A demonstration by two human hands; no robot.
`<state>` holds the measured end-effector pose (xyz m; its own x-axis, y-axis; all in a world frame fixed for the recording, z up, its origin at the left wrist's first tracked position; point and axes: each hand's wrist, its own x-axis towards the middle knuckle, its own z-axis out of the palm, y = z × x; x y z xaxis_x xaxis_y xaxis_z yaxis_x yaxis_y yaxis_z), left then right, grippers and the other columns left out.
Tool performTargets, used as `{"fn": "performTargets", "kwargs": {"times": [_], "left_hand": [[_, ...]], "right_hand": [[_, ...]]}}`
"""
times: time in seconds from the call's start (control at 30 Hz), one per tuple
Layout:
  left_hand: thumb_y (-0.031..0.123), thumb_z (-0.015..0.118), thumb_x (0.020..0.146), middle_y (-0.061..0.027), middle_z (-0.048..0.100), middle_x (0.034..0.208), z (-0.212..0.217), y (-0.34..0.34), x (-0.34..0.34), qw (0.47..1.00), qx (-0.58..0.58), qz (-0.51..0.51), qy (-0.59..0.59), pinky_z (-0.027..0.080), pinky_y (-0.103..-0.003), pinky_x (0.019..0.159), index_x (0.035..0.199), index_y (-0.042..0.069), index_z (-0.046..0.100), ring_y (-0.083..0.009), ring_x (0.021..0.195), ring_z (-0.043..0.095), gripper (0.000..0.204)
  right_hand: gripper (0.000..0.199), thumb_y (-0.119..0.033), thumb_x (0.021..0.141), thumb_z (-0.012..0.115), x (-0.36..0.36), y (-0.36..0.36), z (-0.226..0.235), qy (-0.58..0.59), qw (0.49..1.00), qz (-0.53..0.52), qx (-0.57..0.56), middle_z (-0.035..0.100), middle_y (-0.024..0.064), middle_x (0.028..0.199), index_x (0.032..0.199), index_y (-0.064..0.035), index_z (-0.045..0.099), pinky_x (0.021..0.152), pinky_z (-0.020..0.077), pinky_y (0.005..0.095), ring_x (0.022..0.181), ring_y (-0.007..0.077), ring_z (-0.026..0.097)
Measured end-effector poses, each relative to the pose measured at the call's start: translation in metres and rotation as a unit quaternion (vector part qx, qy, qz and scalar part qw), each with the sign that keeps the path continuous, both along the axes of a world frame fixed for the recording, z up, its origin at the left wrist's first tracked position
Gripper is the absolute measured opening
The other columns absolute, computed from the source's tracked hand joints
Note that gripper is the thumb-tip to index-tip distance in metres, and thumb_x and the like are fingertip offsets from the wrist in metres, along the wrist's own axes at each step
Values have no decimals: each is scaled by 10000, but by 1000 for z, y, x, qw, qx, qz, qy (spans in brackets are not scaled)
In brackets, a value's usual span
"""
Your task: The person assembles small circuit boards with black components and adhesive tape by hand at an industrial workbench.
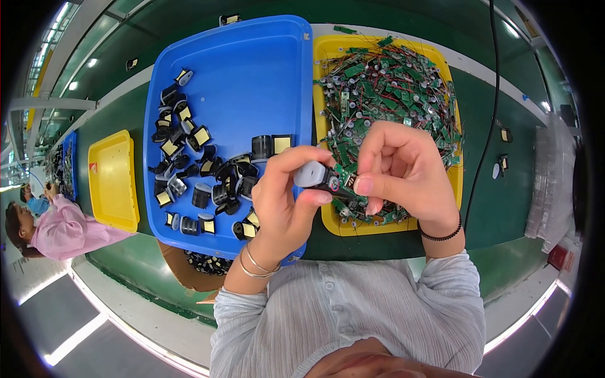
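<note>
Between thumb and fingers, my left hand (282, 195) grips a small black plastic housing (310, 176) with a grey rounded end. My right hand (403, 173) pinches a small green circuit board (346, 178) against the housing's right side; a little round part shows where the two meet. How far the board sits inside the housing is hidden by my fingers. Both hands are held above the seam between a blue tray (252, 63) of similar black housings and a yellow tray (455, 189) heaped with green circuit boards and thin red and black wires.
An open cardboard box (179, 268) of small dark parts stands below the blue tray. To the left is another yellow tray (113, 179), with a person in pink (75, 227) beyond it. A black cable (495, 75) hangs at the right, near loose parts (503, 162) on the green table.
</note>
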<state>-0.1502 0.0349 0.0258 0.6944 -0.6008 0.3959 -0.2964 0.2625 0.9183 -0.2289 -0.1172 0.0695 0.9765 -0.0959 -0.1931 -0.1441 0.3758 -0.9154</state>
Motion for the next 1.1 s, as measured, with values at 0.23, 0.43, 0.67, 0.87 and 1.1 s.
{"fn": "performTargets", "kwargs": {"times": [0.23, 0.43, 0.67, 0.87, 1.1], "left_hand": [[211, 578, 813, -108, 593, 832, -1, -1, 2, 999, -9, 1, -45, 464, -247, 659, 997, -12, 490, -160, 728, 588, 302], [236, 552, 832, -112, 592, 841, 1, -1, -1, 1000, -26, -8, -7, 467, -252, 659, 1009, -11, 478, -166, 742, 596, 312], [217, 534, 843, -116, 601, 828, 1, -1, 0, 999, -27, -23, 1, 464, -252, 672, 1022, -9, 471, -159, 743, 592, 295], [185, 557, 817, -109, 611, 824, 1, -2, 0, 999, 2, 4, -52, 457, -263, 660, 1000, 0, 497, -174, 716, 581, 267], [238, 556, 818, -134, 595, 956, 0, 0, 8, 993, 63, -21, -93, 441, -275, 734, 1039, -5, 518, -188, 792, 568, 330]], "right_hand": [[155, -36, 729, 660, 0, -2, -1, -17, 1000, 10, 20, 556, 16, 646, 740, -19, 506, 452, 417, 158, 499, 52, 527], [159, -30, 726, 656, 1, -2, -2, -22, 996, 19, 78, 563, 37, 627, 744, -7, 500, 451, 442, 169, 494, 74, 551], [169, -33, 726, 659, 1, -1, -3, -23, 996, 24, 84, 566, 39, 627, 743, -6, 493, 451, 441, 166, 496, 73, 553], [154, -53, 731, 661, -1, -2, 2, 13, 999, 22, -27, 545, 5, 612, 749, -22, 511, 431, 409, 156, 483, 42, 517], [111, -72, 738, 649, -5, 3, 1, -5, 993, 26, -114, 515, -4, 599, 760, -32, 547, 425, 381, 171, 479, 38, 503]]}}
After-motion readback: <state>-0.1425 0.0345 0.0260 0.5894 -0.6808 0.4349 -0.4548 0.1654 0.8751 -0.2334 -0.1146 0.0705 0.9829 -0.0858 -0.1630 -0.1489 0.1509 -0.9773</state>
